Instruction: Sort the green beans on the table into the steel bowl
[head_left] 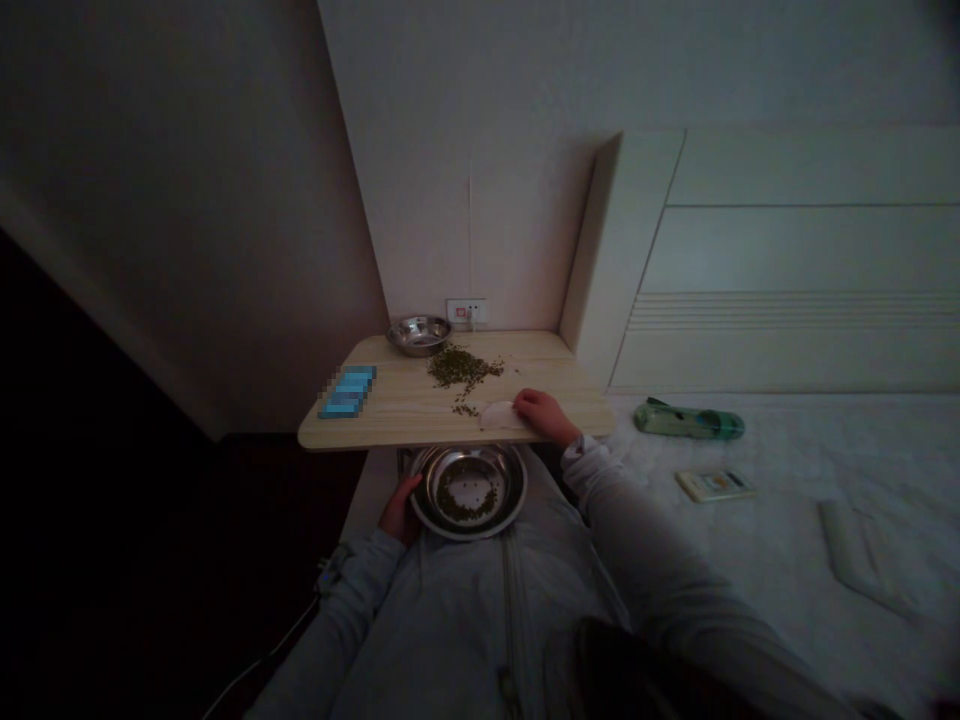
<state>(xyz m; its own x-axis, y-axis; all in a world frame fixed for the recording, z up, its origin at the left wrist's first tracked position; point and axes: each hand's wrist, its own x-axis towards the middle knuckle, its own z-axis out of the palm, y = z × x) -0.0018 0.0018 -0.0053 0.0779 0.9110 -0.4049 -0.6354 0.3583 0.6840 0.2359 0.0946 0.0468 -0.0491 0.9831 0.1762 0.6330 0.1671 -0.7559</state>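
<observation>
My left hand point(403, 511) is closed on the left rim of a steel bowl point(517, 500) at my lap, just below the table's front edge. Small green-brown grains point(466, 512) lie in a ring on the bowl's bottom. Over the table's right front part, my right hand point(538, 411) pinches a thin, pale flat piece with a rounded edge point(498, 416), which rests on or just above the tabletop. Left of that piece sits a small cluster of grains point(465, 410). Farther back a larger heap of the same grains point(454, 366) is spread on the wooden table point(397, 425).
A second steel bowl point(420, 337) stands at the table's back left, near a wall socket point(466, 311). A phone with a blue screen point(349, 391) lies at the left. On the bed point(787, 450) are a green bottle point(690, 420), another phone point(715, 485) and a pale flat packet point(862, 555).
</observation>
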